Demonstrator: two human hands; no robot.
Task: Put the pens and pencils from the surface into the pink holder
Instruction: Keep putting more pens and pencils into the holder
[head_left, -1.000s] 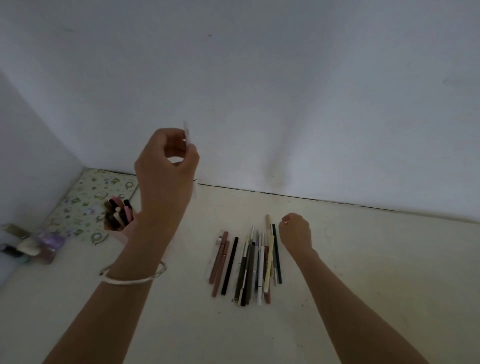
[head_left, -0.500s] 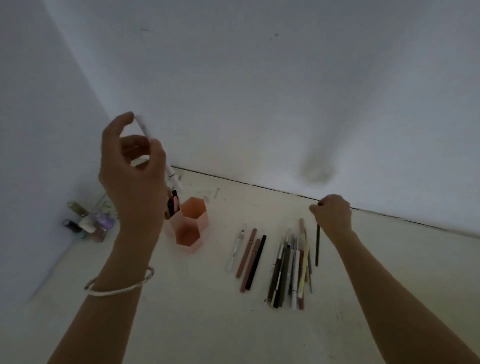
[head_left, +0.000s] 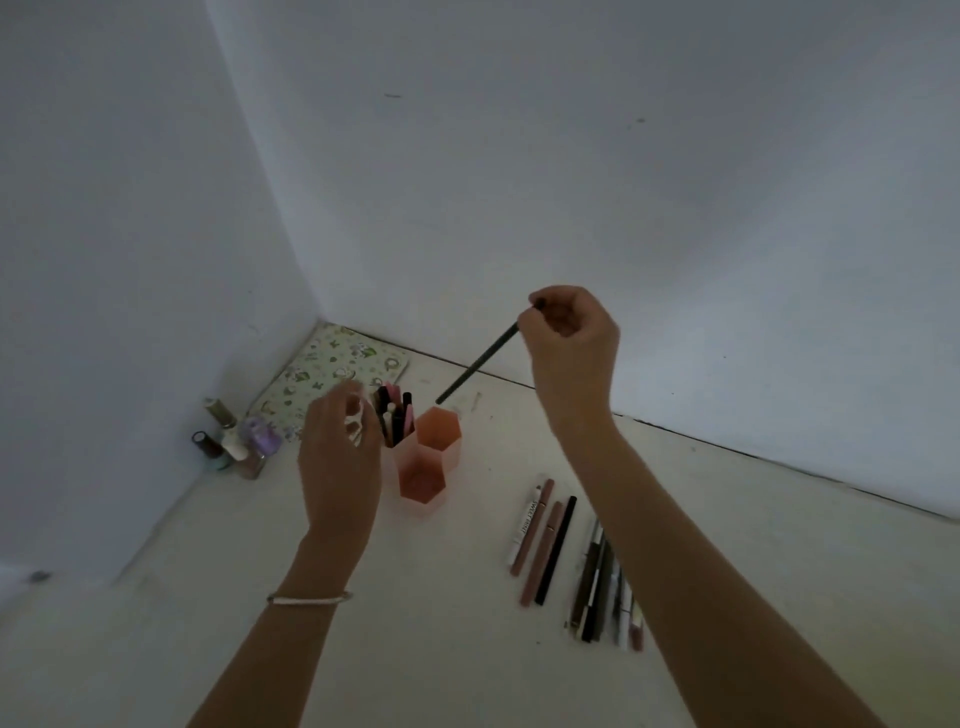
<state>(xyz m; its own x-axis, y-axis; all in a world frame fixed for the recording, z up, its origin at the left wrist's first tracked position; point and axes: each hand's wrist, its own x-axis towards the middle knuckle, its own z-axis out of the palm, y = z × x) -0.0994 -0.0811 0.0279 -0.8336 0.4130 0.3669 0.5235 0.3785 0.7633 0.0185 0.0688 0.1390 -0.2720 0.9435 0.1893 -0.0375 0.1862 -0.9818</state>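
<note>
The right hand (head_left: 571, 348) is raised in the centre of the frame, fingers pinched on the top end of a dark pencil (head_left: 478, 364) that slants down and to the left, its lower tip hanging just above the rear cell of the pink holder (head_left: 431, 457). Half a second ago that hand was down by the pile at the right, closed around the same pencil near the surface. The left hand (head_left: 340, 457), which was held high then with a white pen pinched in it, is now low and just left of the holder, fingers loosely curled beside the cell that already stands full of pens; motion blur hides whether it grips anything. A bracelet (head_left: 310, 599) circles its wrist.

The holder's two nearer hexagonal cells look empty. The loose pens and pencils (head_left: 571, 561) lie in a row on the pale surface at lower right of centre, partly under the right forearm. A patterned notebook (head_left: 337, 374) lies in the corner behind the holder, with small bottles (head_left: 234, 441) to its left.
</note>
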